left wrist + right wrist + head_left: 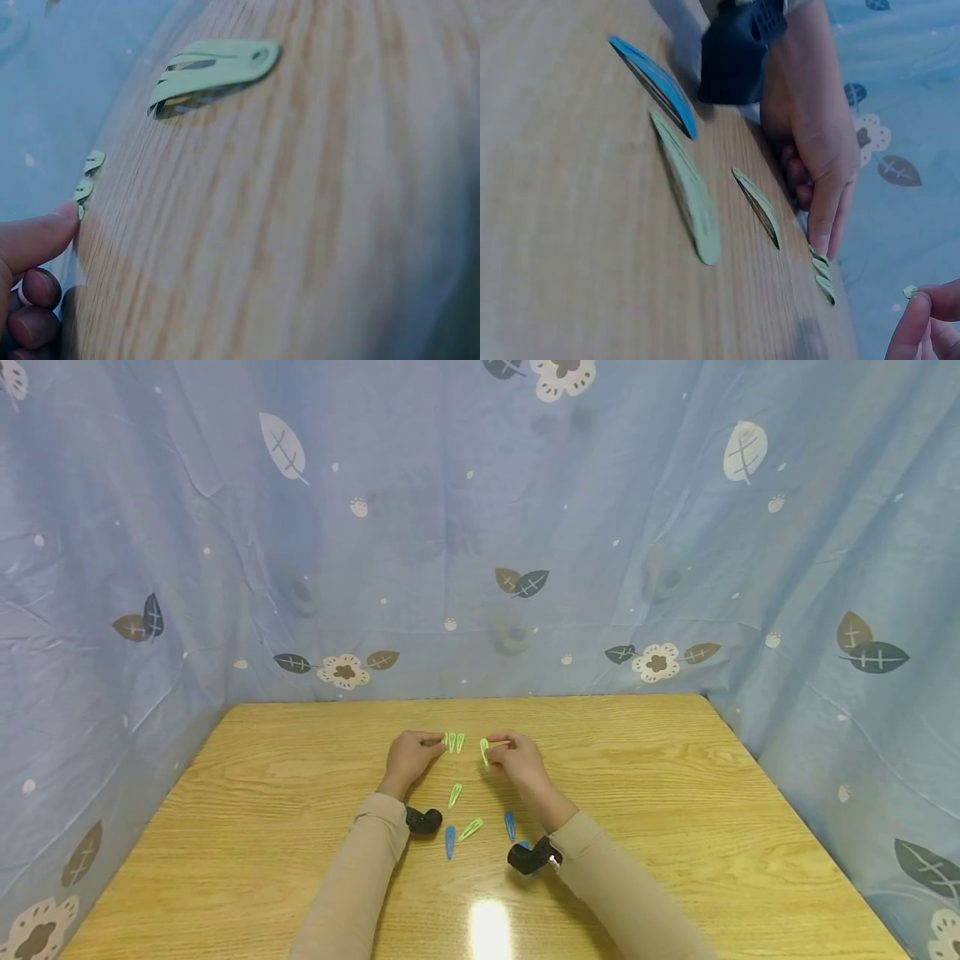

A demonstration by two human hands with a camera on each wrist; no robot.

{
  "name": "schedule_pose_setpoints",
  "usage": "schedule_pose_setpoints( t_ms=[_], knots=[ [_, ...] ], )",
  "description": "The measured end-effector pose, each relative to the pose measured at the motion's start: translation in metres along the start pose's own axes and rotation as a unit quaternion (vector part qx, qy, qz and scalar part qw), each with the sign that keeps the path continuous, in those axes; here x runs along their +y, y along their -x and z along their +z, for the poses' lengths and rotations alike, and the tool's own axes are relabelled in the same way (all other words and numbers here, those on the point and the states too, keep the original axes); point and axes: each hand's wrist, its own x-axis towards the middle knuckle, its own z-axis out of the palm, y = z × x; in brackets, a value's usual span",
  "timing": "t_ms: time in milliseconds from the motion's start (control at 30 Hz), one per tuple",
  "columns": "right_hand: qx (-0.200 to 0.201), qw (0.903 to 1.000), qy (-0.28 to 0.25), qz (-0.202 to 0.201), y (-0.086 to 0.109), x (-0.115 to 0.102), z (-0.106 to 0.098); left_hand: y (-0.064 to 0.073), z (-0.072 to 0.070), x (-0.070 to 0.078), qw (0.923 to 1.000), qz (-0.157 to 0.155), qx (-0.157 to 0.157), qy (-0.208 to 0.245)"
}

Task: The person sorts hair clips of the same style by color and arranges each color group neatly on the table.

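Note:
Three light green snap hair clips stand side by side in a short row [460, 742] near the back of the table. At the row's left end, my left hand [410, 757] pinches the leftmost clip [446, 741] between thumb and index finger. Its other fingers are curled under, as the left wrist view shows. Just right of the row, my right hand [521, 762] holds another green hair clip [484, 748] by thumb and fingertip; in the right wrist view this clip [910, 291] appears above the table. Closer to me lie two more green clips [455, 795].
Blue hair clips lie nearer the front: one blue clip [450, 842] on the left, another blue clip [510, 826] on the right, and one partly hidden by the right wrist camera [531, 857]. A patterned blue curtain [450, 527] surrounds the wooden table [637, 777].

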Motion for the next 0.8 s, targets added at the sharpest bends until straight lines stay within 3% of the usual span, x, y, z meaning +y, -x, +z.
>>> schedule_pose_setpoints(
  t_ms=[300, 633, 800],
  knots=[
    [0.011, 0.9999, 0.010, 0.009, -0.030, -0.002, 0.012, 0.001, 0.001, 0.002, 0.9999, -0.008, 0.000, 0.014],
    [0.031, 0.9979, -0.032, 0.047, -0.049, 0.003, 0.021, 0.001, 0.000, 0.002, 0.9999, -0.009, 0.001, 0.010],
    [0.037, 0.9978, -0.016, 0.053, -0.056, 0.007, 0.028, 0.001, 0.000, 0.001, 0.9999, -0.007, 0.006, 0.011]
  ],
)
